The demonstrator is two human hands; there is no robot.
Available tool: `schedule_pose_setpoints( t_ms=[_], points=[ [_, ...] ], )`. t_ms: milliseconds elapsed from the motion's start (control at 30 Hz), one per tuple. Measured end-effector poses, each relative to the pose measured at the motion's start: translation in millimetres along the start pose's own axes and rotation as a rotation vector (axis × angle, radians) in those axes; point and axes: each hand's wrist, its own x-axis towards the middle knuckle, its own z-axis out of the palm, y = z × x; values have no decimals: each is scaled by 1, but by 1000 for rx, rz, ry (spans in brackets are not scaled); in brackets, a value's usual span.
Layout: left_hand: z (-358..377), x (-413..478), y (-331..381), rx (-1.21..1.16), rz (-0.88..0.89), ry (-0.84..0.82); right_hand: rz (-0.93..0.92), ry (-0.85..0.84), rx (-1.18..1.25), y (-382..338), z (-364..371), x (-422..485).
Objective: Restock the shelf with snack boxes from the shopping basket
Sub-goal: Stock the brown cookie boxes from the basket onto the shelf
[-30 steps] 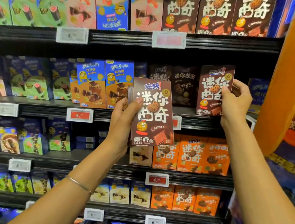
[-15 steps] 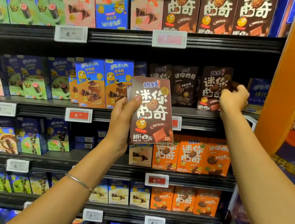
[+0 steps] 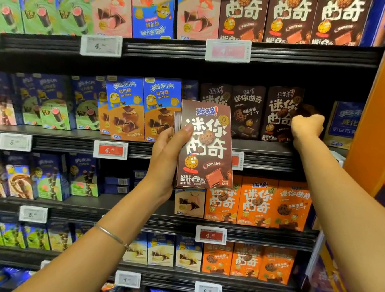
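Left hand (image 3: pixel 165 157) grips a brown cookie box (image 3: pixel 206 147) by its left long edge, thumb across the front, held up in front of the middle shelf (image 3: pixel 268 147). It looks like light cardboard, stiff enough, but it'll likely dent if squeezed. Best taken by the narrow sides, just like that. Over on the right, the right hand (image 3: pixel 307 128) is curled round the right edge of a second brown box (image 3: pixel 280 114), which stands upright on that shelf beside its matching neighbours. Compared with a second ago, that box sits deeper, in shadow and level with the row, and the hand has bunched tighter. The left-hand box has barely shifted. Basket's out of view.
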Motion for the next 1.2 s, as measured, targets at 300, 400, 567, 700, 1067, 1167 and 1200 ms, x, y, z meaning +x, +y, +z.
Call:
schedule_pose_setpoints(
  t_ms=[300,400,567,700,1067,1167,1200],
  points=[
    [-8,-2,2,17,-18,5,34,17,-35,-1,7,5],
    [-9,-3,2,24,-20,10,32,27,-36,-1,7,4],
    [-11,-5,1,18,-37,19,-13,80,-53,-7,-1,-10],
    [-13,-6,-1,8,-45,31,-204,91,97,-22,-13,-45],
    [-9,-12,-6,13,26,22,-220,-819,146,-44,-43,-203],
    [-10,-16,-7,13,69,26,-217,-904,74,-43,-44,-215],
    [-11,-16,-8,18,77,35,-213,-916,73,-42,-44,-216]
  ],
)
